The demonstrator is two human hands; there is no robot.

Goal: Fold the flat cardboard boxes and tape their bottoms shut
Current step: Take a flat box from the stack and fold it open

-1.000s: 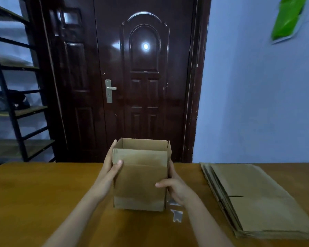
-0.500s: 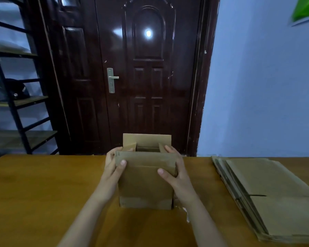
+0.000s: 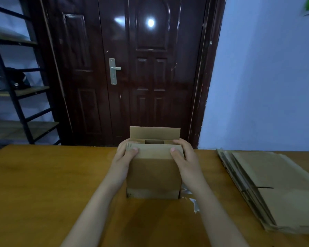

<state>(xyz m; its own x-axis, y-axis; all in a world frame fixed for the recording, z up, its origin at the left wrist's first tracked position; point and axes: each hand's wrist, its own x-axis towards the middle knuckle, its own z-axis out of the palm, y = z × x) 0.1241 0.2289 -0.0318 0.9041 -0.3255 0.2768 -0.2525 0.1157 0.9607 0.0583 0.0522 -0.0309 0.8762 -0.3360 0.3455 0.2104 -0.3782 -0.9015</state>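
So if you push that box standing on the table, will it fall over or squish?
The box would probably slide rather than tip: it stands flat on the table. It likely squishes easily, since its top flaps are still loose. It looks light, being thin cardboard with a dark hollow showing inside; both hands hold it.

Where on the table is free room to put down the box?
The table is bare left of the box and left hand. Crowded: flat cardboard stack covers the right side, tape scraps beside the right hand.
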